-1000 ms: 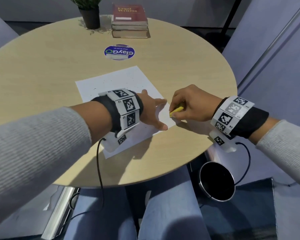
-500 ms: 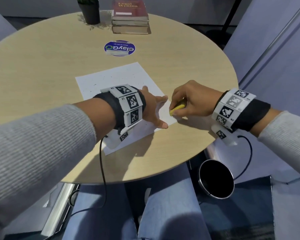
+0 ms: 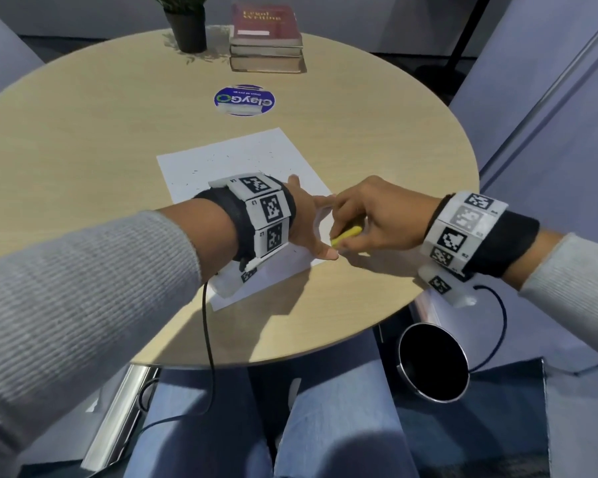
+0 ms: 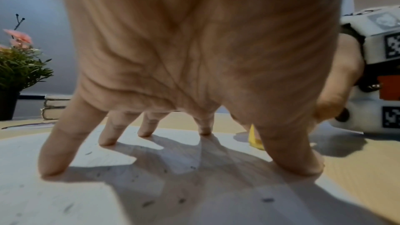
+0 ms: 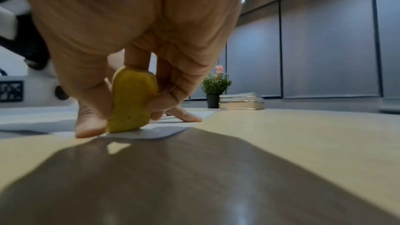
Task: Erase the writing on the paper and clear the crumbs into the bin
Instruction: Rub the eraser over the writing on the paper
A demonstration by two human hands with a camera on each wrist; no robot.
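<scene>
A white sheet of paper [image 3: 235,160] lies on the round wooden table [image 3: 83,132], sprinkled with small dark eraser crumbs [image 4: 148,203]. My left hand [image 3: 308,225] presses the sheet flat with spread straight fingers [image 4: 54,156] near its right edge. My right hand [image 3: 370,219] pinches a yellow eraser [image 5: 131,100] between thumb and fingers, its lower end touching the paper's right corner beside the left thumb. The eraser [image 3: 346,235] shows between the two hands in the head view. A round bin [image 3: 432,362] with a dark opening stands on the floor, below the table's right edge.
At the far side of the table stand a potted plant [image 3: 187,25] and a stack of books [image 3: 266,39]. A round blue sticker [image 3: 244,100] lies in the middle. Cables hang from both wrist units over my knees [image 3: 325,426].
The right hand with the eraser has shifted left, closer to the left hand and further onto the paper. The left hand keeps pressing the sheet in the same place.
</scene>
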